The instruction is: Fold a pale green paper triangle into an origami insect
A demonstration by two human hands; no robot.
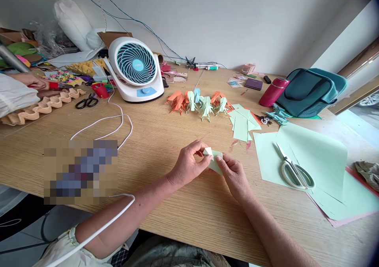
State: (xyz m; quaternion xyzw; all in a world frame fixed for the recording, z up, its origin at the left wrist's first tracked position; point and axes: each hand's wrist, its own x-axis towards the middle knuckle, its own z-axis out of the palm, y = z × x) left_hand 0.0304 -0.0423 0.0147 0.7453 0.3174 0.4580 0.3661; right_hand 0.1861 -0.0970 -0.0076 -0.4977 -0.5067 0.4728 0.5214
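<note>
A small piece of pale green paper [217,167], partly folded, is held between both hands just above the table near its front. My left hand [189,162] pinches a folded, lighter corner between thumb and fingers. On the other side, my right hand [235,176] grips the paper's right edge with the thumb on top. Beyond the hands stand folded paper figures [206,107] in orange, pale green and light blue. To their right lies a loose pile of cut pale green paper pieces [242,121].
White-handled scissors [296,174] rest on large green sheets [325,152] at right. A white fan [136,70] stands at the back left, its cable crossing the table. A red bottle [274,91] and teal bag [310,91] are back right. Another person's hand [37,81] is at far left.
</note>
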